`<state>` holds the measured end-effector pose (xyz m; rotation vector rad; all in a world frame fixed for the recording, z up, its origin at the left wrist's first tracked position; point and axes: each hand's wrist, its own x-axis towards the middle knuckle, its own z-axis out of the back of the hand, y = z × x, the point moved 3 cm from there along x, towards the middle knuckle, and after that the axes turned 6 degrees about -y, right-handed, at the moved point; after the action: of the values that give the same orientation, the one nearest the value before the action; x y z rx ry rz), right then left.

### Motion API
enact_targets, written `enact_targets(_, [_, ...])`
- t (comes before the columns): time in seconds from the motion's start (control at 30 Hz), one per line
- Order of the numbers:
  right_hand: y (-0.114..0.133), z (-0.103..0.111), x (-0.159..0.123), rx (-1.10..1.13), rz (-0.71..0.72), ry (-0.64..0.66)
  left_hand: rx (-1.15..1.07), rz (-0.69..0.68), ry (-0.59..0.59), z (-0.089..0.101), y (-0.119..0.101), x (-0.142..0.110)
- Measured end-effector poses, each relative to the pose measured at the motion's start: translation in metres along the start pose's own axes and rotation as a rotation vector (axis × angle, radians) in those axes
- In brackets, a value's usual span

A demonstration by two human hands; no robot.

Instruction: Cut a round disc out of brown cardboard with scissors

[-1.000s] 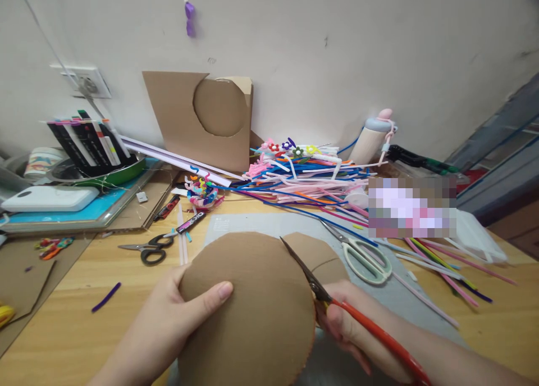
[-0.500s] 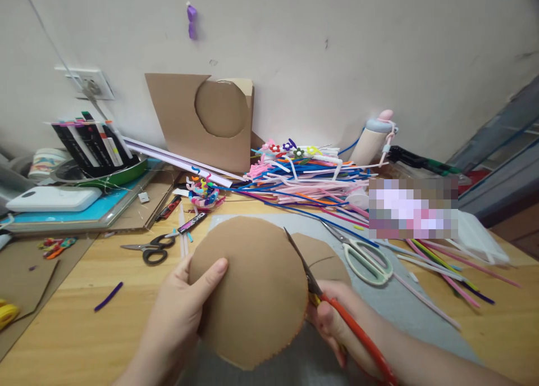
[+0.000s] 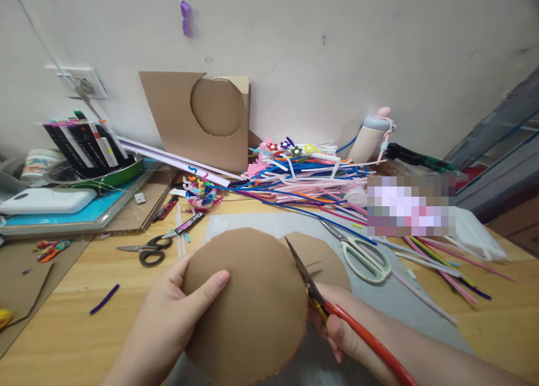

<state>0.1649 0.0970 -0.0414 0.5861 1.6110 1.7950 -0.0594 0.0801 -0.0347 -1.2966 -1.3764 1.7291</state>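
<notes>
A round cardboard disc point(image 3: 248, 307) is gripped at its left edge by my left hand point(image 3: 181, 302), the thumb lying flat on its face and the fingers hidden behind. My right hand point(image 3: 337, 324) is closed on red-handled scissors point(image 3: 362, 330), their blades pointing up and to the left at the disc's right edge. Whether the blades bite into the card I cannot tell. That lower right edge looks rough. Behind the disc, a second cardboard piece point(image 3: 326, 257) lies on the grey mat point(image 3: 404, 318), partly covered by the disc and the scissors.
Pale green scissors point(image 3: 366, 259) lie to the right, small black scissors point(image 3: 151, 250) to the left. Along the wall are a pile of pipe cleaners point(image 3: 295, 184), a cardboard sheet with a round cutout point(image 3: 168, 116), a bottle point(image 3: 370, 136) and several markers point(image 3: 84, 144) in a green tin.
The disc has come lower and slightly closer, and my left hand has moved a little down and left with it. The scissors have shifted slightly downward along the disc's right edge.
</notes>
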Motion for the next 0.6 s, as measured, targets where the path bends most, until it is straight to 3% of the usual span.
enact_targets(0.37, [-0.023,0.0,-0.003,-0.098,0.11,-0.105,-0.081,0.061,0.036,-0.003,0.008,0.002])
enact_targets(0.5, [-0.02,-0.002,-0.002,-0.094,0.027,-0.038,-0.05,0.05,0.028,-0.002,0.006,0.001])
enact_targets(0.6, [-0.018,-0.004,-0.001,-0.074,-0.028,-0.057,-0.032,0.028,0.017,-0.002,0.003,0.0])
